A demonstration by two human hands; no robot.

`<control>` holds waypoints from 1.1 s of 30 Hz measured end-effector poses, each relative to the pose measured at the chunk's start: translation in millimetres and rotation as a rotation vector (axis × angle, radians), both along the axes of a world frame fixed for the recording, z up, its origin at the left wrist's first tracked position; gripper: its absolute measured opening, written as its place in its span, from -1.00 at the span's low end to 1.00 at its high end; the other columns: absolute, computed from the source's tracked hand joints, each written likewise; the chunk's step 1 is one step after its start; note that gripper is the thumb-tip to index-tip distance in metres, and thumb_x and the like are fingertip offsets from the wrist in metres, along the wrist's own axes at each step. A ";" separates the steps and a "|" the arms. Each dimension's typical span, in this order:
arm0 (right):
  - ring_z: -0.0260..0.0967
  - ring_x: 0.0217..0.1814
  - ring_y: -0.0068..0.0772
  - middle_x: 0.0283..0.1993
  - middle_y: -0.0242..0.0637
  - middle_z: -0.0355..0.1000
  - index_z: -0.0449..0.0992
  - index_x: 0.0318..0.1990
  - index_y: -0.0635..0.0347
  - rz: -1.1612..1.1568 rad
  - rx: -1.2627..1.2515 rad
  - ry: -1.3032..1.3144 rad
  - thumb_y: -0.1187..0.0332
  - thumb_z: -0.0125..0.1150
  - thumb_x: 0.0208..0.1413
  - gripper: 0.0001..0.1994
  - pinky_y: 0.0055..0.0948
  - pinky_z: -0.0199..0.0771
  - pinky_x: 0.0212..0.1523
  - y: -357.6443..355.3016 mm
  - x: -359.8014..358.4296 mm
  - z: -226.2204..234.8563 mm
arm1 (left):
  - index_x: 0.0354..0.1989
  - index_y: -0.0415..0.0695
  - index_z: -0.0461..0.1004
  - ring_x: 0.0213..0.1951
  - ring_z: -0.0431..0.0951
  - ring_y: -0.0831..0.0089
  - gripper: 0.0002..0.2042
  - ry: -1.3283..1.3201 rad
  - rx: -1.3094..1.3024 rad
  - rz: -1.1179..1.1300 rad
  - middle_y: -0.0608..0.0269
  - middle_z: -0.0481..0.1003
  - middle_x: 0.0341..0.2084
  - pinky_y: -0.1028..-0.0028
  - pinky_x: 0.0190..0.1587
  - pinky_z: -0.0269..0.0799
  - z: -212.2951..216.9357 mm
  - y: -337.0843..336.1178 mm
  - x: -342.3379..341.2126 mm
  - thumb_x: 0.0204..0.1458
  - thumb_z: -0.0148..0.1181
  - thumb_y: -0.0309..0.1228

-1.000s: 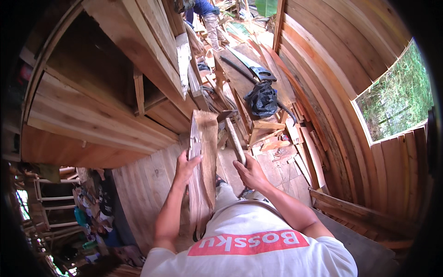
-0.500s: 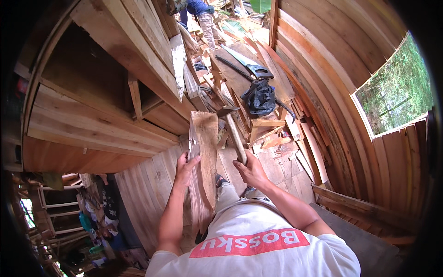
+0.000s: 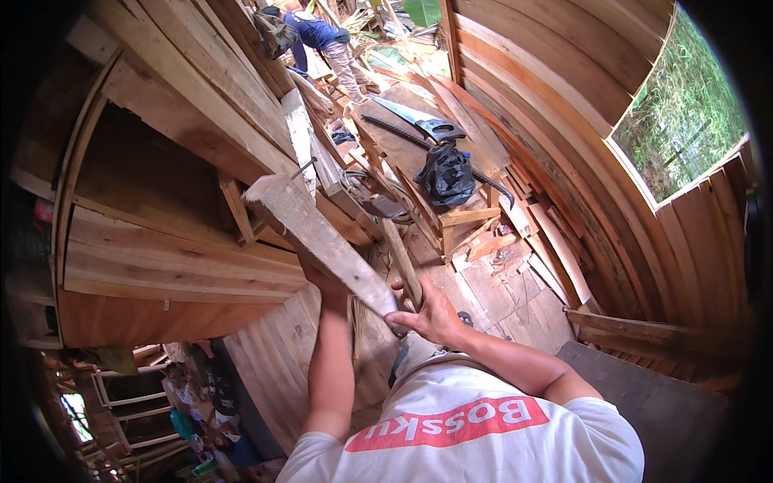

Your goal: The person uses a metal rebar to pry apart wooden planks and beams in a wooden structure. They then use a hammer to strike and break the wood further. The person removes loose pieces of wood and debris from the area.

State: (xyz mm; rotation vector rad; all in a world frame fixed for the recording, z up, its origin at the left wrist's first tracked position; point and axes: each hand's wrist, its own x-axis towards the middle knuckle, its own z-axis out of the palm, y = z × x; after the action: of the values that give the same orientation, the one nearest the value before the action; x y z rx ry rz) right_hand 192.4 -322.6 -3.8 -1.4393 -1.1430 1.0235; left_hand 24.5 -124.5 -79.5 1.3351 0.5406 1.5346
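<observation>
Right fingers [image 3: 403, 319] curled, both forearms [image 3: 332, 354] forward

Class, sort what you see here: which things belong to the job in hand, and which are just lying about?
In the job:
- wooden piece, left grip behind it, largely hidden
- hammer-like tool, its handle in the right grip

Lying about:
- handsaw
- black plastic bag
- dark hooked bar beside the bag
- wood scraps on the floor
</observation>
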 end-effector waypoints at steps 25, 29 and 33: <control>0.40 -0.05 0.13 -0.16 0.13 0.44 0.30 -0.08 0.23 -0.540 -0.767 -0.495 0.22 0.39 -0.13 -0.49 -0.07 0.36 -0.06 -187.1 150.0 -207.9 | -0.01 -0.36 0.28 -0.10 0.45 0.07 -0.60 0.767 1.373 0.022 -0.13 0.42 -0.14 0.14 0.01 0.37 274.4 -143.2 4.9 0.21 -0.21 -0.23; 0.36 0.02 0.15 -0.10 0.13 0.44 0.34 -0.06 0.26 -0.593 -1.062 -0.436 0.19 0.37 -0.18 -0.46 -0.09 0.35 0.01 -262.7 142.8 -220.9 | -0.06 -0.38 0.30 -0.16 0.49 0.01 -0.62 1.138 0.981 0.163 -0.17 0.46 -0.20 0.11 -0.04 0.42 222.6 -128.7 -2.4 0.24 -0.22 -0.24; 0.36 0.06 0.11 -0.08 0.12 0.44 0.35 -0.08 0.28 -0.516 -1.244 -0.488 0.15 0.34 -0.18 -0.47 -0.10 0.35 0.04 -316.6 132.0 -222.2 | -0.04 -0.32 0.33 -0.14 0.50 0.05 -0.63 0.669 1.118 0.349 -0.14 0.48 -0.19 0.15 -0.02 0.41 248.7 -154.1 -10.7 0.24 -0.20 -0.24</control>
State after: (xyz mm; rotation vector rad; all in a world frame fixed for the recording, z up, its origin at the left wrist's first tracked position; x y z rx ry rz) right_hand 324.4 -639.3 -226.0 -2.8892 -0.2643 1.0404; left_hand 13.8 -278.6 169.2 2.7859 0.2920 1.7083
